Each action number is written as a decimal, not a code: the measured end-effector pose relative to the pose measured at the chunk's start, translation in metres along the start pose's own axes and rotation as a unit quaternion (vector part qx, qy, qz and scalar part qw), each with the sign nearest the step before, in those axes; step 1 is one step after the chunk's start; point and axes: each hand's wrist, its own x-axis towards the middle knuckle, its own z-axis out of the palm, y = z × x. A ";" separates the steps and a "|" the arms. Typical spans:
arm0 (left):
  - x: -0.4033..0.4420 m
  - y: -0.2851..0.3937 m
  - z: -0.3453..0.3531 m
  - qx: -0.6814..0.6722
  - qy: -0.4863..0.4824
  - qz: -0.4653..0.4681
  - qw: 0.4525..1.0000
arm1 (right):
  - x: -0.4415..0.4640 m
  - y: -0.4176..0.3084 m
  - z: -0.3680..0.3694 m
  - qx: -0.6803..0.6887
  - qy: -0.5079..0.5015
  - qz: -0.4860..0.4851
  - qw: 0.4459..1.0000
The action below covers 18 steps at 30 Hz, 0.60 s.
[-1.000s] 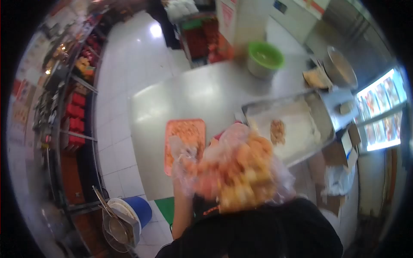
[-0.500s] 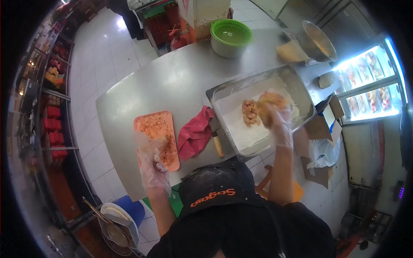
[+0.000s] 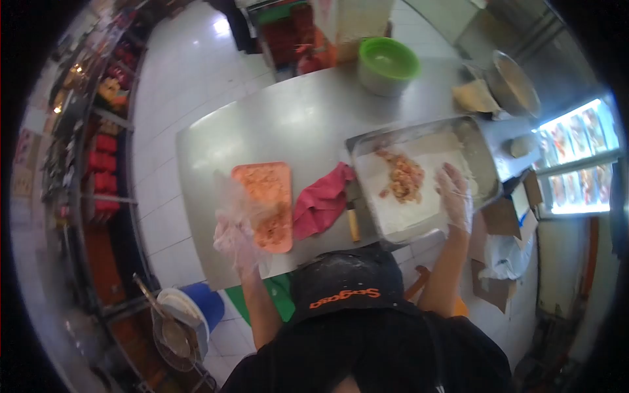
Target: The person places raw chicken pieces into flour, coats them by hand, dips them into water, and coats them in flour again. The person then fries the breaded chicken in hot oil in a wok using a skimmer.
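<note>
My right hand [image 3: 453,196], in a clear plastic glove, is over the right part of a deep metal tray [image 3: 486,154], fingers stretched out and holding nothing. White flour [image 3: 393,219] covers the tray's bottom. A heap of raw, chicken-like meat pieces [image 3: 405,180] lies on it, left of that hand. My left hand [image 3: 239,239], also gloved, is at the left edge of an orange tray [image 3: 283,171] smeared with reddish bits and marinade. Blur and clear plastic hide its fingers, so its grip is unclear.
A red cloth [image 3: 321,203] and a wooden-handled tool [image 3: 354,223] lie between the trays on the steel table [image 3: 216,141]. Behind stand a green basket in a pale tub [image 3: 386,75] and a metal bowl [image 3: 514,82]. Cardboard boxes [image 3: 491,288] are right; a blue bucket [image 3: 203,304] is lower left.
My right hand has let go of the meat, which now lies spread on the flour, and has moved off to its right. The whole view has shifted a little.
</note>
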 end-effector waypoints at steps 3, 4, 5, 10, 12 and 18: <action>0.004 0.056 -0.001 0.009 0.017 -0.028 0.999 | -0.006 -0.011 0.006 0.061 -0.013 0.011 0.998; 0.004 0.066 -0.001 0.040 0.008 -0.051 0.998 | -0.008 -0.012 0.005 0.059 -0.014 0.008 0.998; 0.010 0.065 -0.006 0.042 0.009 -0.045 0.998 | -0.011 -0.013 0.004 0.065 -0.015 0.009 0.998; 0.027 0.070 0.005 0.124 -0.098 -0.047 0.986 | -0.033 -0.022 0.001 0.092 -0.004 0.017 0.996; 0.044 0.045 0.021 0.113 -0.140 -0.072 0.981 | -0.041 -0.022 0.002 0.157 -0.031 0.045 0.986; 0.008 0.015 0.049 0.043 -0.209 -0.072 0.974 | -0.058 -0.019 0.003 0.527 -0.110 0.076 0.839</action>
